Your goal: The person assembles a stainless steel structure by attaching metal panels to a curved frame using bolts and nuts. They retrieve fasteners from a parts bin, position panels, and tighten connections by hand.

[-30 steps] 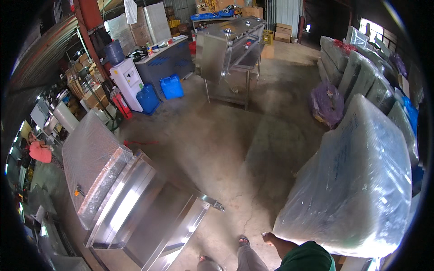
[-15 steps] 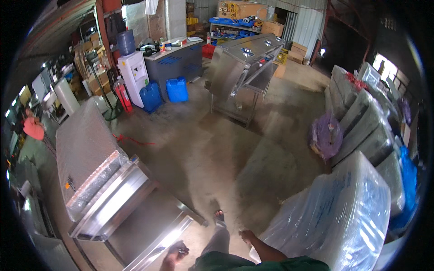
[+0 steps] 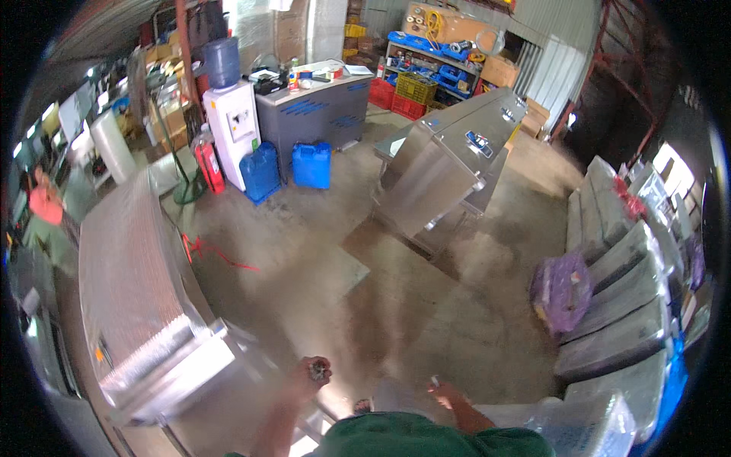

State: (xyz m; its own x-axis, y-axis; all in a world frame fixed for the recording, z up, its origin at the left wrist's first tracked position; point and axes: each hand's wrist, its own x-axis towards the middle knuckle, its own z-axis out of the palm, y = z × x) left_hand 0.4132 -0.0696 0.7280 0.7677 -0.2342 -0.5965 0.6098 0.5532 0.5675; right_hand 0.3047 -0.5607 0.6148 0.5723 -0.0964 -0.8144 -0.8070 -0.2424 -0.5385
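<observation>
Small fasteners in left hand (two blue jerrycans)

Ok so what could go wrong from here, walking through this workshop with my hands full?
The left hand grips small dark parts loosely; they might drop onto the concrete floor. The steel cabinet stands close on the left, so its corner could catch a leg. A red cord on the floor could trip you.

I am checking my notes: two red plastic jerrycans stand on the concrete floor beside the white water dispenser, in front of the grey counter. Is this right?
Not quite. The head view shows that the two plastic jerrycans are blue, not red. They do stand on the concrete floor beside the white water dispenser, in front of the grey counter.
</observation>
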